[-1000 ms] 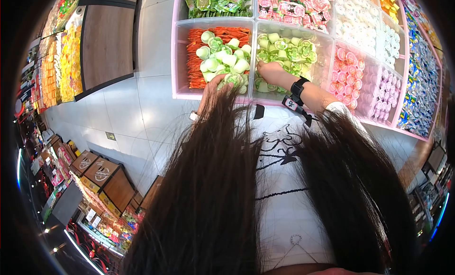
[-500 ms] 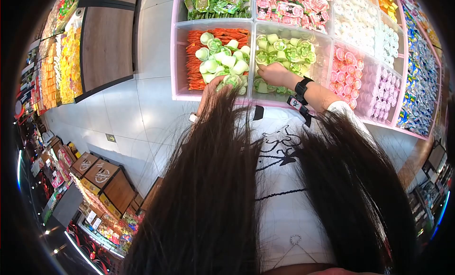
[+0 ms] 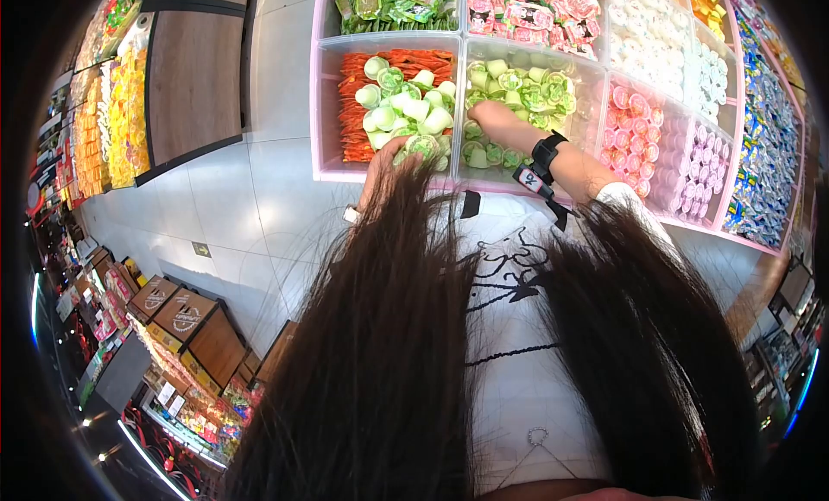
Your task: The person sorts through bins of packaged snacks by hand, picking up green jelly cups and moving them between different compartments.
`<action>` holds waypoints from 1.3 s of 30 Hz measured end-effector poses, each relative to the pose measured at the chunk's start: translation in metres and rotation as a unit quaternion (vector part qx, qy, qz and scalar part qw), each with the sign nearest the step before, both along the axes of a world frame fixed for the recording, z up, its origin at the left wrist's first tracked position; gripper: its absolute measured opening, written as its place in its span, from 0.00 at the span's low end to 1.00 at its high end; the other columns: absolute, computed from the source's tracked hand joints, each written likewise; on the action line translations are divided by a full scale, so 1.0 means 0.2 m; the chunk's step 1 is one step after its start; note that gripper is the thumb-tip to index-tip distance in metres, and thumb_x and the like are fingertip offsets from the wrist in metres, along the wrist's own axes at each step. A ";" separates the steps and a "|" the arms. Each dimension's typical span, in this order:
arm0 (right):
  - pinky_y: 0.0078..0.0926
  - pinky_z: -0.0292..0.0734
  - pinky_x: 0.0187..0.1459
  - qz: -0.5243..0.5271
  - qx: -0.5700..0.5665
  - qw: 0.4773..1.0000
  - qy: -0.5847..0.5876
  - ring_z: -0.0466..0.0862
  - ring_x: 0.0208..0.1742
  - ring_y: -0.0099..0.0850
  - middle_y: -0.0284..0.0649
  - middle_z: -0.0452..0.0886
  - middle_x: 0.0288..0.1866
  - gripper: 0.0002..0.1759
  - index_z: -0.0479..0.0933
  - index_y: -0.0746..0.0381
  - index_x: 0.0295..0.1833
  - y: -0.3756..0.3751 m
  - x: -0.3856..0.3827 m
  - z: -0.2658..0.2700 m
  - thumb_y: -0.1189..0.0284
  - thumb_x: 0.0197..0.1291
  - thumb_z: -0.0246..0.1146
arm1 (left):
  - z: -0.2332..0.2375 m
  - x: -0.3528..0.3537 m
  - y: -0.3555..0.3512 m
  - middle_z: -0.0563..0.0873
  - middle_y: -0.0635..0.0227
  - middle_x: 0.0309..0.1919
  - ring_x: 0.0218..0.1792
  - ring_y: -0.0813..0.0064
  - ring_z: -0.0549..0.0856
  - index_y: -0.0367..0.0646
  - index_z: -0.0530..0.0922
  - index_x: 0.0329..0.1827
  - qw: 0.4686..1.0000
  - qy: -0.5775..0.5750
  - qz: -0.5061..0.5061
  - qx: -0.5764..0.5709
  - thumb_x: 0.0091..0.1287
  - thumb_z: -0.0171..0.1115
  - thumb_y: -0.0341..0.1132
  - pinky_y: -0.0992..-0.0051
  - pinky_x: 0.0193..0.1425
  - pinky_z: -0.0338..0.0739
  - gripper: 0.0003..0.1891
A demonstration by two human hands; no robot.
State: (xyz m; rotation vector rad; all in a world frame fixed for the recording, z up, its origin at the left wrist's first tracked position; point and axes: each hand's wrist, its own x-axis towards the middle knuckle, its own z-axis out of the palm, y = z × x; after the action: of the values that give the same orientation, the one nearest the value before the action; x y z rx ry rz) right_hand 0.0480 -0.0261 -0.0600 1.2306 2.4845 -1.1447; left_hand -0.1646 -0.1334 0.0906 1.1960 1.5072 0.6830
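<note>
Green jelly cups (image 3: 416, 110) heaped between two hands at a divided candy display

Pale green cups are piled over orange-red packets (image 3: 356, 113) in a clear-walled compartment (image 3: 332, 100) of the pink-edged display. By the left hand (image 3: 384, 160), the near side of this pile is touched, next to a lidded cup (image 3: 421, 147); the hand is partly covered by long dark hair (image 3: 380, 311), so whether its grip is closed on anything cannot be told.

More green cups (image 3: 548, 91) are held in the adjoining compartment to the right. Over these the right hand (image 3: 485, 114) is extended toward the divider (image 3: 463, 95); its fingertips are hidden, and the state of its grip cannot be told. A black band (image 3: 546, 154) is worn on the right wrist.

Green packets (image 3: 406, 7) and pink packets (image 3: 531, 18) are stocked in the compartments beyond, and pink cups (image 3: 630, 138) farther right.
</note>
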 end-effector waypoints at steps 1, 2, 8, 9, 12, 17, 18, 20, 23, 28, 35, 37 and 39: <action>0.38 0.74 0.34 -0.038 -0.045 0.998 -0.006 0.79 0.33 0.43 0.48 0.78 0.29 0.06 0.74 0.63 0.29 0.02 0.00 -0.02 0.74 0.44 0.55 | -0.01 0.00 0.00 0.80 0.63 0.34 0.35 0.75 0.76 0.35 0.73 0.46 1.000 -0.003 -0.002 0.000 0.59 0.58 0.39 0.76 0.42 0.70 0.17; 0.38 0.74 0.34 -0.017 -0.030 0.999 0.005 0.79 0.32 0.43 0.48 0.78 0.29 0.06 0.74 0.63 0.29 0.04 0.01 -0.03 0.73 0.44 0.55 | -0.01 0.00 0.00 0.80 0.62 0.34 0.35 0.74 0.77 0.35 0.73 0.46 1.000 -0.006 -0.003 -0.001 0.59 0.58 0.39 0.76 0.43 0.70 0.17; 0.39 0.72 0.32 0.016 -0.018 0.999 0.034 0.78 0.32 0.44 0.46 0.78 0.28 0.06 0.77 0.60 0.28 0.08 0.05 -0.02 0.73 0.44 0.55 | 0.12 0.05 0.01 0.77 0.60 0.43 0.47 0.72 0.74 0.34 0.71 0.49 0.995 0.060 -0.074 0.041 0.61 0.55 0.34 0.74 0.54 0.65 0.15; 0.39 0.72 0.33 0.019 -0.019 0.999 0.018 0.78 0.32 0.44 0.46 0.78 0.29 0.06 0.77 0.59 0.28 0.07 0.04 0.00 0.73 0.43 0.55 | 0.13 0.05 0.02 0.77 0.60 0.43 0.48 0.71 0.74 0.34 0.71 0.49 0.996 0.047 -0.068 0.014 0.61 0.55 0.33 0.74 0.55 0.64 0.15; 0.38 0.73 0.34 0.044 -0.002 0.999 -0.022 0.79 0.33 0.44 0.46 0.79 0.30 0.06 0.77 0.59 0.28 0.05 0.00 0.05 0.75 0.42 0.56 | 0.10 0.05 0.03 0.78 0.58 0.40 0.45 0.69 0.75 0.34 0.71 0.47 0.998 0.042 -0.044 0.001 0.61 0.56 0.35 0.74 0.52 0.66 0.16; 0.35 0.76 0.33 0.118 0.070 0.986 -0.100 0.80 0.34 0.42 0.47 0.79 0.31 0.05 0.76 0.64 0.28 0.01 -0.04 0.12 0.79 0.41 0.56 | 0.02 0.02 0.01 0.81 0.59 0.34 0.36 0.70 0.79 0.34 0.73 0.44 0.995 0.050 -0.051 0.073 0.58 0.59 0.41 0.72 0.43 0.72 0.18; 0.34 0.76 0.32 0.133 0.089 0.983 -0.088 0.81 0.34 0.41 0.47 0.79 0.31 0.06 0.76 0.65 0.29 -0.02 -0.04 0.12 0.80 0.42 0.56 | 0.02 0.02 0.01 0.81 0.59 0.34 0.36 0.70 0.79 0.34 0.73 0.44 0.996 0.045 -0.043 0.056 0.58 0.59 0.41 0.73 0.43 0.72 0.19; 0.34 0.77 0.32 0.128 0.114 0.984 -0.055 0.81 0.34 0.41 0.47 0.79 0.30 0.06 0.75 0.65 0.30 -0.05 -0.02 0.13 0.80 0.42 0.57 | 0.02 0.02 0.01 0.81 0.60 0.33 0.35 0.70 0.79 0.34 0.73 0.44 0.999 0.035 -0.024 0.025 0.58 0.59 0.41 0.73 0.42 0.72 0.19; 0.35 0.76 0.32 0.070 0.123 0.990 -0.003 0.81 0.34 0.40 0.45 0.78 0.30 0.09 0.73 0.65 0.34 -0.11 0.00 0.19 0.77 0.42 0.58 | -0.04 0.01 0.00 0.81 0.60 0.32 0.35 0.70 0.79 0.34 0.73 0.44 0.999 0.029 -0.017 0.021 0.58 0.59 0.41 0.73 0.42 0.72 0.19; 0.36 0.76 0.33 0.050 0.126 0.991 0.009 0.81 0.34 0.40 0.42 0.79 0.29 0.11 0.73 0.63 0.34 -0.15 0.01 0.19 0.71 0.43 0.62 | 0.09 0.06 0.03 0.81 0.57 0.32 0.34 0.67 0.79 0.33 0.73 0.43 0.997 0.064 -0.026 0.028 0.59 0.58 0.40 0.71 0.41 0.73 0.18; 0.36 0.76 0.34 0.029 0.079 0.996 -0.003 0.80 0.34 0.42 0.45 0.79 0.30 0.08 0.74 0.62 0.33 -0.17 0.01 0.13 0.72 0.44 0.61 | 0.01 0.02 0.01 0.81 0.56 0.33 0.36 0.64 0.80 0.33 0.73 0.43 0.994 0.080 -0.042 0.064 0.58 0.58 0.40 0.70 0.42 0.73 0.18; 0.36 0.76 0.34 0.022 0.075 0.997 -0.019 0.80 0.35 0.42 0.46 0.79 0.31 0.07 0.74 0.62 0.33 -0.17 -0.01 0.12 0.73 0.45 0.59 | 0.00 0.02 0.01 0.81 0.56 0.33 0.36 0.64 0.80 0.33 0.73 0.43 0.992 0.092 -0.045 0.071 0.58 0.58 0.40 0.70 0.43 0.73 0.18; 0.37 0.75 0.34 0.038 0.054 0.997 -0.038 0.80 0.35 0.42 0.47 0.79 0.31 0.07 0.74 0.62 0.34 -0.16 -0.02 0.10 0.74 0.46 0.56 | 0.00 0.02 0.01 0.81 0.57 0.33 0.36 0.64 0.80 0.34 0.73 0.43 0.992 0.096 -0.048 0.071 0.58 0.59 0.40 0.71 0.43 0.73 0.18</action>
State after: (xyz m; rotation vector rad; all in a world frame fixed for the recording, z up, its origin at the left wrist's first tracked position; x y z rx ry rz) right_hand 0.0444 -0.0578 -0.0410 1.1720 2.5409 -0.9396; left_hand -0.1601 -0.1305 0.0909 1.4676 1.5680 0.6346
